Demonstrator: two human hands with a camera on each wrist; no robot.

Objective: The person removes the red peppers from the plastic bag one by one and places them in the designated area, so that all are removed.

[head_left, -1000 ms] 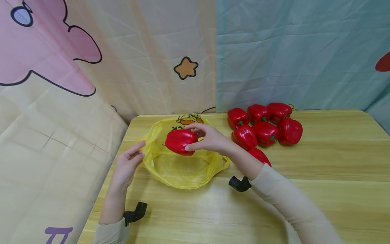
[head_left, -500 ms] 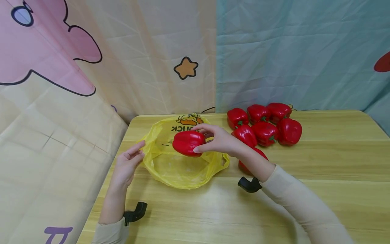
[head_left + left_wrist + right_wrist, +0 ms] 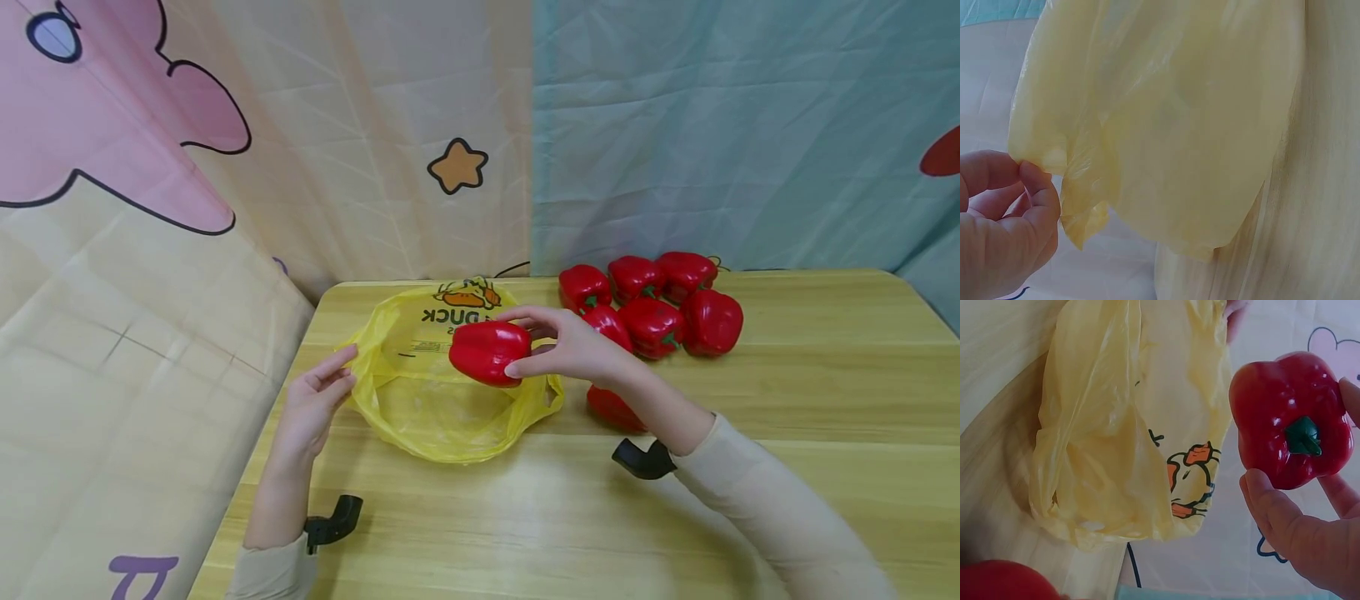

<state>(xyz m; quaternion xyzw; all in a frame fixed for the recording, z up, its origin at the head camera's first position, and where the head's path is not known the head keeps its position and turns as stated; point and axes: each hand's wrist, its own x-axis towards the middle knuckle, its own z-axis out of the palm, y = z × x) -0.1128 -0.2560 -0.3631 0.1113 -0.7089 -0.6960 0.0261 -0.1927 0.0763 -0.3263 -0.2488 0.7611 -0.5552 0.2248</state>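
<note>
My right hand point(image 3: 566, 346) grips a glossy red bell pepper point(image 3: 489, 353) above the open mouth of a yellow plastic bag point(image 3: 442, 442). In the right wrist view the green stem point(image 3: 1303, 435) of this pepper faces the camera, with fingers and thumb around its sides. The left hand point(image 3: 311, 408) pinches the bag's left rim; the left wrist view shows thumb and fingertip on the thin yellow plastic point(image 3: 1166, 125). A duck print with lettering point(image 3: 465, 302) shows on the bag's far inner wall. No pepper shows inside the bag's mouth.
Several red bell peppers point(image 3: 651, 327) lie clustered at the back right of the wooden table point(image 3: 480, 533). One more pepper point(image 3: 615, 408) sits partly hidden under the right forearm. A patterned cloth curtain point(image 3: 360, 150) hangs behind and to the left.
My right hand has drawn back to the right with the pepper, uncovering more of the bag's lettering. The left hand keeps its place on the rim.
</note>
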